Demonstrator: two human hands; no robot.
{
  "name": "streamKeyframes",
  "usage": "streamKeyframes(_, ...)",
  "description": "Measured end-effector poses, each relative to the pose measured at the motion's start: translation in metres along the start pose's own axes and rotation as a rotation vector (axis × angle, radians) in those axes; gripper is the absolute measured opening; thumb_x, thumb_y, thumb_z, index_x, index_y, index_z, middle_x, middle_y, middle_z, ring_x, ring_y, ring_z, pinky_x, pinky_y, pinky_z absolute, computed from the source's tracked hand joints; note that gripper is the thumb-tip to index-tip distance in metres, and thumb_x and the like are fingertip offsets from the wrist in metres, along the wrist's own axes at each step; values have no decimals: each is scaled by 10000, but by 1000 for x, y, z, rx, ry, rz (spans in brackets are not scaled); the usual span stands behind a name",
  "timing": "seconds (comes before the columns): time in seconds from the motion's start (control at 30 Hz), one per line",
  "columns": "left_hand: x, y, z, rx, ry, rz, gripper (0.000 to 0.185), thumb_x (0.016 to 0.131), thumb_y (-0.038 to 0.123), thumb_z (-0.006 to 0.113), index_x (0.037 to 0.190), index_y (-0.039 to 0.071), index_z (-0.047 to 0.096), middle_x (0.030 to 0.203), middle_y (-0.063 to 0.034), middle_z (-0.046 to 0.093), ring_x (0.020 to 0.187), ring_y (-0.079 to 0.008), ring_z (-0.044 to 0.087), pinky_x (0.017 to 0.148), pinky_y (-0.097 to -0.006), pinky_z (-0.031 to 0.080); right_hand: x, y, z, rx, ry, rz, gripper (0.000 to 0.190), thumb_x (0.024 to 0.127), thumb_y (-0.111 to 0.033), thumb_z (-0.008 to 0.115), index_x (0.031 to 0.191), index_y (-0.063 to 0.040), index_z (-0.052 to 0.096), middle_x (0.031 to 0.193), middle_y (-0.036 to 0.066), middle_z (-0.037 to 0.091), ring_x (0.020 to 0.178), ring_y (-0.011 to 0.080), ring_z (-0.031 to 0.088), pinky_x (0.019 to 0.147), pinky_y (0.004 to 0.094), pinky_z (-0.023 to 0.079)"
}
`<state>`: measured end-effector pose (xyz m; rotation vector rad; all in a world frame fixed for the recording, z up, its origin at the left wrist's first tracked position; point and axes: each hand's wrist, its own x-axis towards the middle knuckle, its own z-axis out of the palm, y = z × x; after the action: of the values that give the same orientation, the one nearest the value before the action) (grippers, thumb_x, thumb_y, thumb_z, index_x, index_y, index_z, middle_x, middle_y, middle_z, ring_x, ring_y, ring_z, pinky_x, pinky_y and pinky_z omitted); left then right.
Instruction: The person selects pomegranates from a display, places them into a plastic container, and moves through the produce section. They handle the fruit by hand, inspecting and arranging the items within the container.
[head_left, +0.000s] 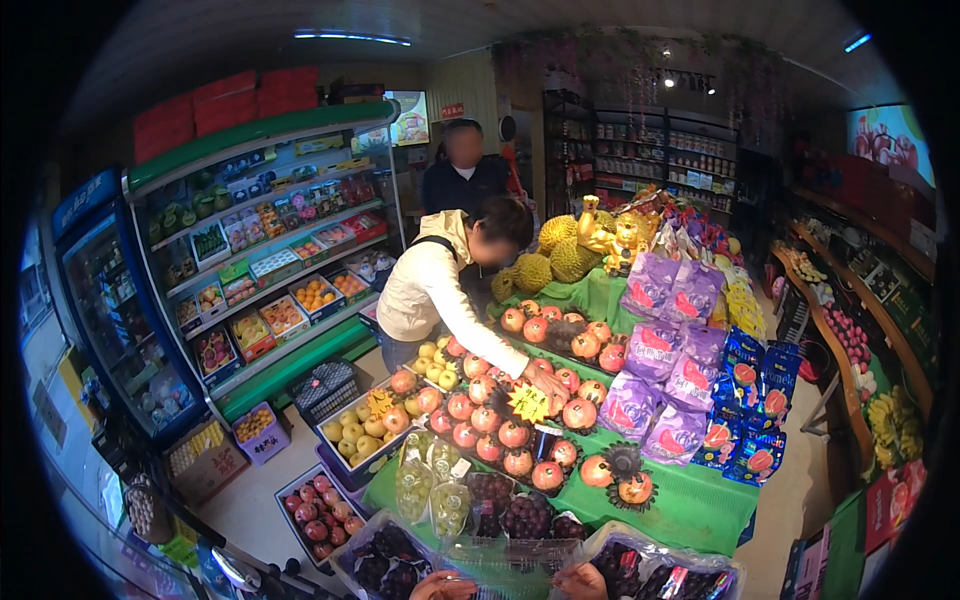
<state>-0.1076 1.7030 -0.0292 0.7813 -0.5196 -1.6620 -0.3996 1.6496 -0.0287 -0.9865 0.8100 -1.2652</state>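
Note:
At the bottom edge, my left hand (441, 585) and my right hand (582, 582) grip opposite sides of a clear plastic container (514, 556). Through its see-through walls the green cloth shows faintly. Beside my left hand is a lined crate of dark grapes (390, 559). A second plastic-lined crate of dark grapes (645, 570) sits by my right hand. Just beyond the container lie dark grapes (529, 516) and bagged green grapes (415, 487). Pomegranates (517, 433) in dark trays spread farther up the green-covered stand (600, 480).
A person in a cream jacket (420, 292) leans over the stand, one hand among the pomegranates; another person (457, 180) stands behind. Purple pomelo bags (652, 349) and blue bags (750, 420) line the right side. A box of red fruit (319, 514) rests on the floor at left.

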Motion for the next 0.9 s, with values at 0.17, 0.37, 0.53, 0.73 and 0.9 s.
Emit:
streamKeyframes(0.17, 5, -1, 3, -20, -27, -38, 286, 903, 177, 563, 1151, 52, 496, 1059, -194, 647, 1028, -332, 628, 894, -410, 501, 4, 8, 3, 145, 111, 29, 150, 863, -26, 560, 1006, -72, 550, 829, -8, 547, 692, 84, 489, 602, 205, 387)
streamKeyframes(0.37, 1, 0, 9, -32, -33, -46, 289, 900, 169, 555, 1159, 52, 502, 1048, -188, 653, 1012, -316, 638, 881, -388, 503, 2, 15, -13, 135, 76, 63, 246, 800, 33, 598, 1025, -55, 552, 851, 1, 559, 752, 96, 540, 632, 217, 433)
streamKeyframes(0.53, 2, -4, 3, -27, -21, -54, 318, 896, 169, 566, 1183, 55, 493, 1055, -176, 654, 1025, -317, 632, 895, -391, 498, 2, 29, -21, 179, 83, 18, 336, 759, 65, 628, 1068, -45, 558, 872, 10, 580, 761, 102, 550, 629, 223, 451)
streamKeyframes(0.73, 0, 0, 2, 56, 7, 2, 351, 917, 197, 542, 1222, 45, 462, 1138, -206, 617, 1074, -370, 597, 952, -445, 466, 25, 67, -56, 12, -150, -69, 283, 775, 96, 597, 1035, -5, 546, 986, 101, 601, 870, 183, 574, 764, 300, 451)
streamKeyframes(0.9, 1, 12, 3, 248, 140, -36, 302, 976, 184, 441, 1203, -9, 490, 1158, -245, 596, 1092, -386, 582, 968, -466, 459, 9, 34, -27, 125, -167, 20, 97, 832, 93, 552, 831, -2, 572, 1077, 126, 592, 972, 197, 586, 849, 328, 463)
